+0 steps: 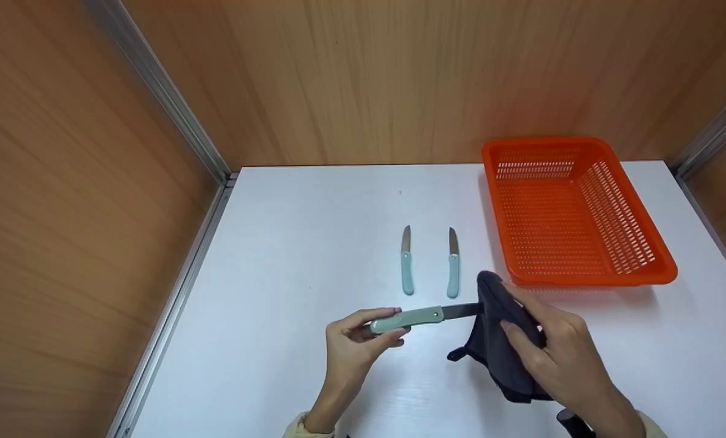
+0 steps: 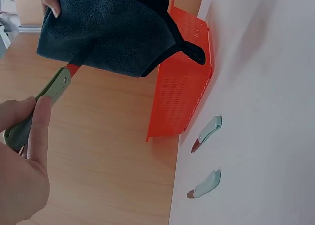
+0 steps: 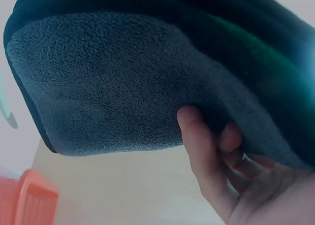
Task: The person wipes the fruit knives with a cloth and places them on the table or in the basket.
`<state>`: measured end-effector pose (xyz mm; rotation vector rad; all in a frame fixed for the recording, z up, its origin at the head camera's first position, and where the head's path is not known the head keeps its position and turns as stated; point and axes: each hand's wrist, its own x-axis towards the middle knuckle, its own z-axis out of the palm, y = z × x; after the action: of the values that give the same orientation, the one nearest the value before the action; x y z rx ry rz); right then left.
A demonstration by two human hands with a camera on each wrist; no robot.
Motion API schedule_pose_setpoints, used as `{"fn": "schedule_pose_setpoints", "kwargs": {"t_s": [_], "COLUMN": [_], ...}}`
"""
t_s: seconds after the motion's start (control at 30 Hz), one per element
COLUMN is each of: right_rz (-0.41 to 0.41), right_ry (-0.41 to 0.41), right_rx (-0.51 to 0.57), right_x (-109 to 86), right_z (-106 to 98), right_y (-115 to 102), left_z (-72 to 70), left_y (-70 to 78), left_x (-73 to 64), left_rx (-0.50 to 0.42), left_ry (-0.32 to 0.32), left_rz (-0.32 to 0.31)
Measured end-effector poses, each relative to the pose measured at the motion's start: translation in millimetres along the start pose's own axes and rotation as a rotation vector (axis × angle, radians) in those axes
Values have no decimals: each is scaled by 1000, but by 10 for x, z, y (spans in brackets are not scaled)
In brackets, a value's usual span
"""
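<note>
My left hand (image 1: 353, 344) grips a folding knife by its pale green handle (image 1: 408, 319), fingers above and thumb below. The blade (image 1: 460, 311) points right, its far end overlapped by a dark grey cloth (image 1: 499, 340). In my right hand (image 1: 560, 350) the cloth is pinched between thumb and fingers, folded over and hanging down, with a small loop at one corner. The right wrist view shows its fuzzy surface (image 3: 108, 82) close up. Behind the held knife, two similar knives (image 1: 406, 261) (image 1: 453, 264) lie side by side on the white table, blades pointing away.
An orange perforated basket (image 1: 582, 280) stands at the back right of the white table (image 1: 289, 255), just beyond my right hand. Wood-grain panels (image 1: 369, 79) wall the table at the back and sides. A dark cylindrical object (image 1: 572, 423) shows beside my right wrist.
</note>
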<state>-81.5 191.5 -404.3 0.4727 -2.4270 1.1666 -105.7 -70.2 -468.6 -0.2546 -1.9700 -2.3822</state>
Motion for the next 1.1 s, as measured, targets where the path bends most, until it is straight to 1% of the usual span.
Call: {"fn": "schedule_pose_setpoints", "kwargs": {"t_s": [0.07,0.2,0.27,0.4,0.47,0.57,0.67,0.77,0.93,1.03,1.1], "right_rz": [-14,-9,-10,-54,-97,-150,-182,-183,-153,-162,-179], "right_ry": [-21,-67,-102,-183,-204,-199,-175,-169,-174,-153,-129], "right_rx": [-10,-48,-72,-173,-238,-307,-354,-389,-418,-412,-407], "right_x": [1,1,-1,-9,-13,-17,-24,-34,-44,-51,-60], "right_z": [44,99,123,179,213,254,270,256,213,190,175], "right_y": [-23,-70,-91,-120,-132,-143,-143,-136,-104,-61,-31], "left_z": [-6,-21,-23,-7,5,19,31,40,45,43,35], "left_y": [-6,-15,-20,-18,-15,-10,-7,-1,11,19,20], "left_x": [-5,-8,-11,-17,-18,-23,-26,-27,-24,-27,-30], "left_rx": [-2,-23,-41,-89,-109,-137,-159,-178,-200,-211,-219], "left_ry": [-3,-12,-19,-48,-64,-70,-65,-67,-82,-83,-89], "left_rz": [7,29,40,73,91,112,120,128,125,113,118]}}
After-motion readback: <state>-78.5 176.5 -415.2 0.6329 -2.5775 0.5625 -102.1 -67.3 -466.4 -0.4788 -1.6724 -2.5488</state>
